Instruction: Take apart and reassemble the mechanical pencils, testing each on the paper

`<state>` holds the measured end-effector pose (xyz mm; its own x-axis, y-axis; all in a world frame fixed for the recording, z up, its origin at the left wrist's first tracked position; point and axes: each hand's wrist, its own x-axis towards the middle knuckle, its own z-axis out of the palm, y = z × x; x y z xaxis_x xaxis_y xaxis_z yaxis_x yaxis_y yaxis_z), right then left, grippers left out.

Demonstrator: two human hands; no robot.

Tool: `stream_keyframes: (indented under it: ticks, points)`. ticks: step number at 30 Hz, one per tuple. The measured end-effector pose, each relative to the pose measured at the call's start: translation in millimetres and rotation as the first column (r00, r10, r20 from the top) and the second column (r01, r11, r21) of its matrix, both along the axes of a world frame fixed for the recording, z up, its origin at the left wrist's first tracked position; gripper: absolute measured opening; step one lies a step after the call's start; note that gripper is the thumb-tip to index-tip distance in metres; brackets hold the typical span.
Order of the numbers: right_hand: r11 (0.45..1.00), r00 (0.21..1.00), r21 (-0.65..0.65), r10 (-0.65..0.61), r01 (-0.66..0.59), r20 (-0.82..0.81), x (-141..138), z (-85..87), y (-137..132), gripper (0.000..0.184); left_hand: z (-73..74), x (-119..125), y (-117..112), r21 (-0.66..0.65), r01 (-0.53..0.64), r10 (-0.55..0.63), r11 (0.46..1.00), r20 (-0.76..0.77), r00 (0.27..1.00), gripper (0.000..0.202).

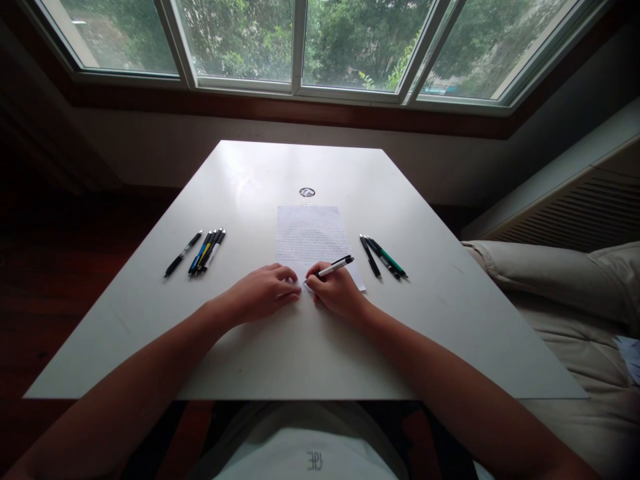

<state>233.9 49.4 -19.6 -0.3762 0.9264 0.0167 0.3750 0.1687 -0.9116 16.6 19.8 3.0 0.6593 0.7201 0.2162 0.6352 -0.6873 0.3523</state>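
A sheet of paper [310,230], covered with lines of writing over most of its length, lies on the white table [300,360]. My right hand [336,291] is closed around a pen [334,267] with a white barrel and black ends. The pen is tilted, its tip at the lower part of the sheet. My left hand [267,291] rests at the sheet's lower left corner, fingers stretched out and holding nothing. Both hands partly cover the sheet's lower edge.
Several pens [207,252] and a separate black pen [183,254] lie to the left. More pens [386,257], one green, lie to the right. A round black-and-white mark [307,192] is beyond the paper. A beige sofa [560,313] stands right, windows [240,40] ahead.
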Motion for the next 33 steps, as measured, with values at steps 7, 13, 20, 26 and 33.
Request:
stream_keyframes:
  ticks: [7, 13, 20, 26, 33]
  points:
    - [1.000, 1.000, -0.026, -0.007, 0.007, -0.011, 0.8, 1.2, -1.3, 0.011, 2.7, 1.0, -0.5, -0.015, -0.004, 0.004, 1.000, -0.005, 1.000, 0.023]
    - [0.999, 0.999, -0.016, -0.041, 0.040, -0.022, 0.4, 1.6, -2.1, 0.009, 2.5, 0.9, -0.2, -0.008, 0.000, 0.000, 1.000, -0.005, 1.000, 0.024]
    - [0.999, 0.999, -0.024, -0.027, 0.026, -0.020, 0.8, 1.0, -2.1, 0.009, 3.3, 0.9, 0.3, -0.012, 0.001, -0.001, 1.000, -0.004, 1.000, 0.024]
    - [0.999, 0.999, 0.025, -0.044, 0.044, -0.012, 2.2, -3.7, -3.0, 0.007, 4.8, 1.8, 0.2, -0.022, 0.007, -0.008, 1.000, -0.010, 1.000, 0.023]
    - [0.960, 0.989, 0.267, -0.049, 0.085, -0.138, 2.1, 2.0, -1.4, 0.022, 2.9, 5.0, -0.4, 0.043, -0.015, 0.014, 0.999, 0.019, 1.000, 0.028]
